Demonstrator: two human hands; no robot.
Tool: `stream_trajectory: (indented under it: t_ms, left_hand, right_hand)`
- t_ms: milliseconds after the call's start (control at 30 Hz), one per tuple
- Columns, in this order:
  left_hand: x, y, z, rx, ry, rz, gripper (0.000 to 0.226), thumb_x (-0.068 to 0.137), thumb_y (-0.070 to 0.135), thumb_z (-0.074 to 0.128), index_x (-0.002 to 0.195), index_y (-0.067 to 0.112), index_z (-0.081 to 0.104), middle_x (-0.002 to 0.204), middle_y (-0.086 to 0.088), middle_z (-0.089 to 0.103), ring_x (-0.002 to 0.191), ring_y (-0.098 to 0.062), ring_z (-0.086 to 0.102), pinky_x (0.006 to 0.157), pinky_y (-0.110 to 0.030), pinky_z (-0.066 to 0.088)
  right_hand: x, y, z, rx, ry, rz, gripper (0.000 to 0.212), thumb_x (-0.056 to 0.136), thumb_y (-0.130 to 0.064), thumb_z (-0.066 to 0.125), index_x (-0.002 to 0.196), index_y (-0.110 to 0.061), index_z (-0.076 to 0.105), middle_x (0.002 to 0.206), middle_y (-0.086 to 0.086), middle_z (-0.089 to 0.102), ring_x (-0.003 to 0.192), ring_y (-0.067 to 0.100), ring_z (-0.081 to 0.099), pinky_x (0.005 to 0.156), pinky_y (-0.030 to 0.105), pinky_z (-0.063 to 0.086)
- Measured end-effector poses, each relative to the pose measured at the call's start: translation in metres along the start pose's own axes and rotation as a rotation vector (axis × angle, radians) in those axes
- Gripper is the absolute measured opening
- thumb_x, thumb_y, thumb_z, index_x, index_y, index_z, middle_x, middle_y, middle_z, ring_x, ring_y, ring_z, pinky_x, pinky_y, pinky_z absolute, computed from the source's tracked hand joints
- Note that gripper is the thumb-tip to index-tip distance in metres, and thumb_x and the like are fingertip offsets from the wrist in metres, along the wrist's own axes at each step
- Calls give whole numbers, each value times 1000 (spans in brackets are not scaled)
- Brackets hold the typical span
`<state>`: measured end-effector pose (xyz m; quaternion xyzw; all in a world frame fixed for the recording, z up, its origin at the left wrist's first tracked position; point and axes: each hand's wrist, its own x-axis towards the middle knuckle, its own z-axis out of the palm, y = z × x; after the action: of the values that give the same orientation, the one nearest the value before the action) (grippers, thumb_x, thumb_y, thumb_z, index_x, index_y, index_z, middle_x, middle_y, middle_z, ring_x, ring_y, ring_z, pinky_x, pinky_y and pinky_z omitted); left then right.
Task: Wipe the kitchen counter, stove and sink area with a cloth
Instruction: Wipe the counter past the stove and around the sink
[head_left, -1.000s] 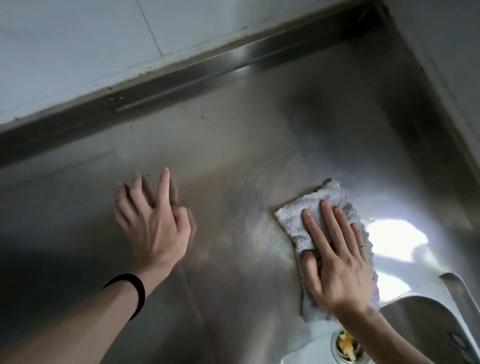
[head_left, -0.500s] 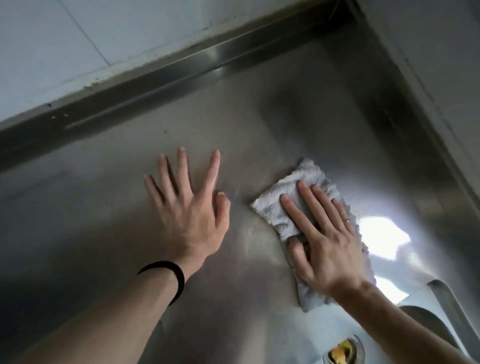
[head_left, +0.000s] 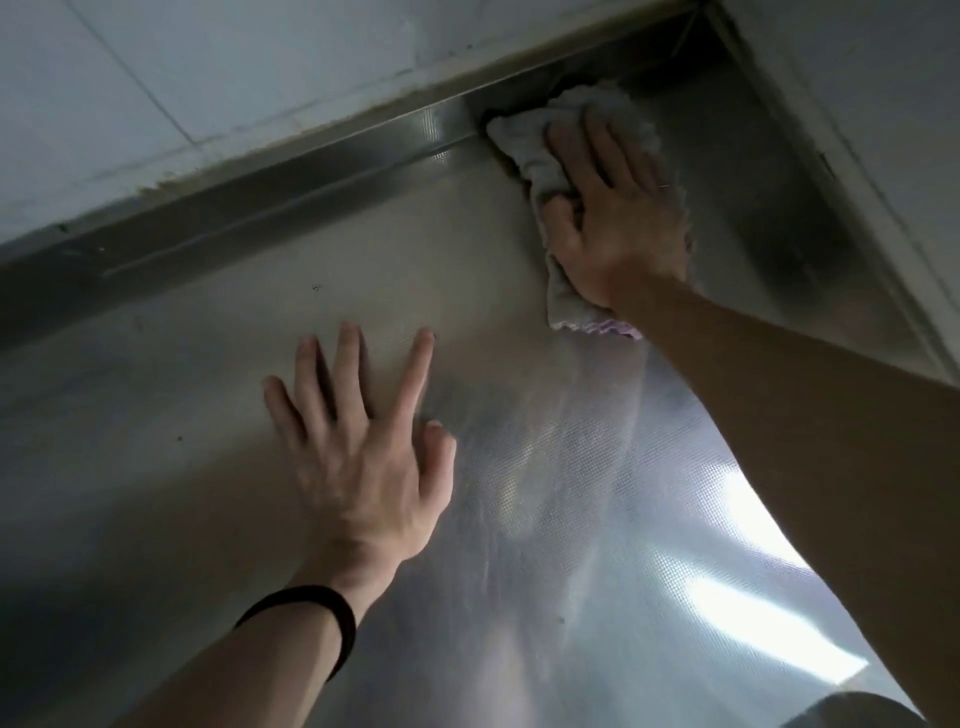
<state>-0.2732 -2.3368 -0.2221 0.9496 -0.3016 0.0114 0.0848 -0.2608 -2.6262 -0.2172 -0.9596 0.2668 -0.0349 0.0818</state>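
Right hand (head_left: 621, 218) flat on cloth (head_left: 519, 143), left hand (head_left: 363, 462) well apart on counter (head_left: 182, 395)

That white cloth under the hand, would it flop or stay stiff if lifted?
Probably floppy: the cloth bunches in folds under the right hand. Likely light, judging by its thin edge. It should slide easily on the smooth steel counter.

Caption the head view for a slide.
Right hand presses cloth into back corner of steel counter; left hand rests flat.

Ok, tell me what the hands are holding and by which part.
Nothing is gripped: the right hand presses flat on the middle of the cloth; the left hand rests on the counter.
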Motion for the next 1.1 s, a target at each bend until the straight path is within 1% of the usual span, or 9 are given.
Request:
stream_trajectory:
  t_ms: [100,333,433,533,667,767,900,1000,1100]
  left_hand:
    - [-1,0,-2,13,-22,-4,70,88,40,46,157,33,48,161,-23,38,145,-56,33,115,-74,23]
    - [-6,-5,2,10,-24,-1,73,89,43,43,161,38,37,166,-21,26,150,-52,25,119,-75,18]
    - [-5,-2,-1,-11,-36,-12,72,89,42,41,161,35,38,165,-23,26,148,-54,25,118,-77,18]
    - [-4,2,-3,-34,-34,-22,73,88,41,42,160,33,41,164,-24,27,147,-55,25,117,-77,18]
    - [-4,5,-5,-47,-20,-21,72,88,39,44,159,30,44,163,-25,28,148,-55,25,117,-77,18]
    - [-3,3,-3,-46,-25,-13,72,88,38,48,159,30,44,164,-25,28,148,-56,25,118,-77,18]
    - [-3,-1,0,-29,-14,0,72,87,40,47,159,30,44,163,-25,29,147,-56,27,118,-74,18]
    - [-2,-1,2,-19,-2,-2,72,87,40,45,158,31,43,161,-24,30,145,-54,28,118,-73,19]
    - [-2,-3,2,-4,-9,3,70,89,42,43,158,32,41,162,-23,28,145,-54,27,116,-74,22]
  right_hand:
    - [-36,-11,-5,32,27,45,61,108,-44,35,166,-30,26,175,5,19,162,22,17,129,43,17]
    - [-249,-36,-16,143,-10,110,66,101,-41,46,165,-32,31,176,-1,17,163,20,12,132,45,14]
    - [-293,-37,-18,140,-55,133,70,96,-41,49,164,-33,33,176,-1,18,163,21,15,131,46,16]
    - [-277,-29,-19,115,-101,81,72,97,-43,48,165,-35,29,177,-1,14,164,20,9,132,45,11]
    - [-205,-4,-19,67,-103,63,67,103,-49,40,167,-37,21,177,-1,10,164,17,4,133,44,8]
    - [-132,10,-17,81,-17,127,65,105,-46,41,166,-32,25,176,4,17,163,22,11,132,45,13]
    - [-52,16,-10,71,-15,321,64,108,-47,33,168,-34,15,178,3,5,164,25,4,132,47,7]
    - [-32,14,-7,84,-3,382,63,109,-47,29,168,-32,13,178,4,4,164,25,3,132,46,4]
    - [-49,18,-11,114,16,326,62,110,-47,30,168,-31,17,177,6,8,164,26,6,132,46,6]
